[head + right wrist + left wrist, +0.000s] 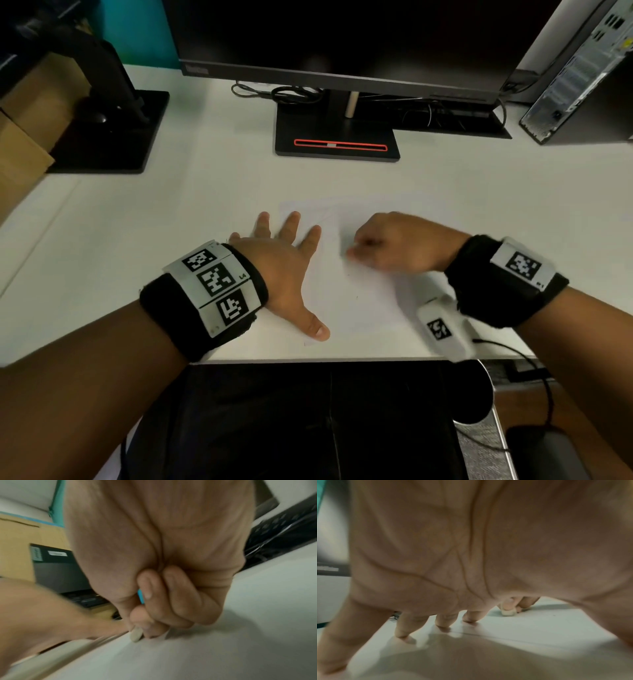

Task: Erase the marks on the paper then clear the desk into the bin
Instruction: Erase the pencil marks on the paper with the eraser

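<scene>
A white sheet of paper [359, 301] lies on the white desk [171, 212] near its front edge. My left hand [284, 260] rests flat on the sheet's left side, fingers spread and straight. My right hand [387, 246] is curled and pinches a small white eraser [136, 635] with a blue sleeve, its tip on the paper. From the left wrist view the eraser [508, 612] shows pressed to the sheet beyond my fingertips [402, 632]. Faint small specks dot the paper near my thumb. The right hand is motion-blurred.
A monitor on a black stand [337, 144] fills the back centre, with cables behind it. A second monitor arm base [109, 133] and a cardboard box [24, 113] sit at the left. A computer tower [575, 75] stands at the back right. A dark chair [308, 421] is below the desk edge.
</scene>
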Available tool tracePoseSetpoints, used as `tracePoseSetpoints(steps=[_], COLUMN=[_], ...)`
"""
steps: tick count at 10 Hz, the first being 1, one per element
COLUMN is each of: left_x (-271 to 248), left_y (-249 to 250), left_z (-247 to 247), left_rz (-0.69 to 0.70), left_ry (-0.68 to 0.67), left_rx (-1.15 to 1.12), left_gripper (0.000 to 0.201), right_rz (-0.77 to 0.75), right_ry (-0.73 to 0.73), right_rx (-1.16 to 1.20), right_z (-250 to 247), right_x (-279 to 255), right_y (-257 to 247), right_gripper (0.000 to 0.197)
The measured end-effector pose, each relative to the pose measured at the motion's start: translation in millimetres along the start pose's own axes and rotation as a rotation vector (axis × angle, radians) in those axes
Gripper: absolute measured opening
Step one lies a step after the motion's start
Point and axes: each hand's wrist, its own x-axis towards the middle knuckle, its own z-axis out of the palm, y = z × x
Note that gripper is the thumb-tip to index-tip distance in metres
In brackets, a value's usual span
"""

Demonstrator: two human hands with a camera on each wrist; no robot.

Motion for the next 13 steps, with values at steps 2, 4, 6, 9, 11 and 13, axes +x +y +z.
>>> tracePoseSetpoints(steps=[2,4,6,9,11,13], left_x=[1,1,1,-1,-1,-1], left_y=[0,-1,0,0,0,0], left_z=[0,0,0,-1,-2,-2], left_rz=[0.003,0.005,0.006,0.004,0.009,0.008], left_ry=[0.002,-0.001,-0.005,-0.011,-0.015,-0.019], left_rx=[0.004,0.010,0.012,0.013,0.013,0.010], left_gripper=[0.153,0.153,0.153,0.153,0.152,0.153], right_rz=[0.052,0.025,0.027,0.087,-0.009,0.050], right_ry=[0.055,-0.012,0.038,0.041,-0.039,0.014], right_rx=[-0.024,-0.028,-0.086,-0.057,-0.042,-0.062], right_z=[-4,-6,-5,-13,-2,-7], right_x=[0,-2,-4,-7,-10,-9], right_y=[12,14,12,21,7,12], right_gripper=[0.045,0.046,0.043,0.044,0.044,0.043])
